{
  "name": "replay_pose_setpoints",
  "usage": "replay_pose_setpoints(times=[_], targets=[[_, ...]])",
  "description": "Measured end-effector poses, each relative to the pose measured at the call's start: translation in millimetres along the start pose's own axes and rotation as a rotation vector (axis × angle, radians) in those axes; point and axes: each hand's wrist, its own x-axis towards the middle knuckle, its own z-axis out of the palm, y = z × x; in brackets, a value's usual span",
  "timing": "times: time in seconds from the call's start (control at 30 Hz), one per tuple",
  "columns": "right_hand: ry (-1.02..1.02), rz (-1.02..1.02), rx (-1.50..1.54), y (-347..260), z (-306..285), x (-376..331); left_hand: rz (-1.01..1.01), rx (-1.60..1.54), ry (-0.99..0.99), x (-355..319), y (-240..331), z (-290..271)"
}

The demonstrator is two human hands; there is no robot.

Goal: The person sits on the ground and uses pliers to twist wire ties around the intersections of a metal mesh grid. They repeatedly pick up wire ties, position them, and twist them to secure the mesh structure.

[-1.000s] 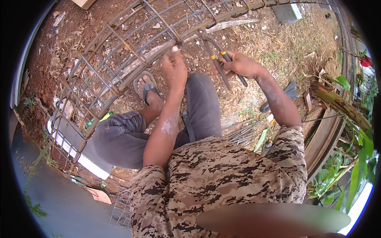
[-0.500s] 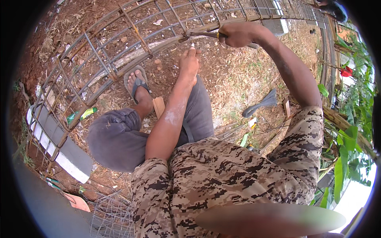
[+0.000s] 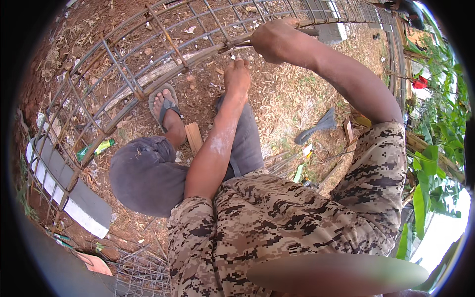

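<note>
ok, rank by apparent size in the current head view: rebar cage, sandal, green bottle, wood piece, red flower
1. Rebar cage
2. Sandal
3. Green bottle and wood piece: too alike to rank
4. Red flower

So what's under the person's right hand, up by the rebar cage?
Pincers: their narrow dark front end shows left of the right hand, beside the rebar cage. The grip covers the handles, so finger placement on them can't be seen.

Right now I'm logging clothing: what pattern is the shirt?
The shirt is brownish pixelated camouflage, best in head view.
</note>
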Motion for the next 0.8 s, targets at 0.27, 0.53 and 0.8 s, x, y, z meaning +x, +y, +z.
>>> replay_pose_setpoints(times=[0.27,0.53,0.8], targets=[[-0.066,-0.024,0.132,15.2,21.1,8.8,-0.01,-0.016,-0.006,-7.3,8.7,1.9],[0.081,0.168,0.996,-5.8,135.6,-0.6,0.039,-0.051,-0.038,-3.3,-0.4,-9.9],[0.296,0.162,1.119,-19.6,185.5,14.2,0.048,0.05,-0.047,1.6,-20.2,-22.9]])
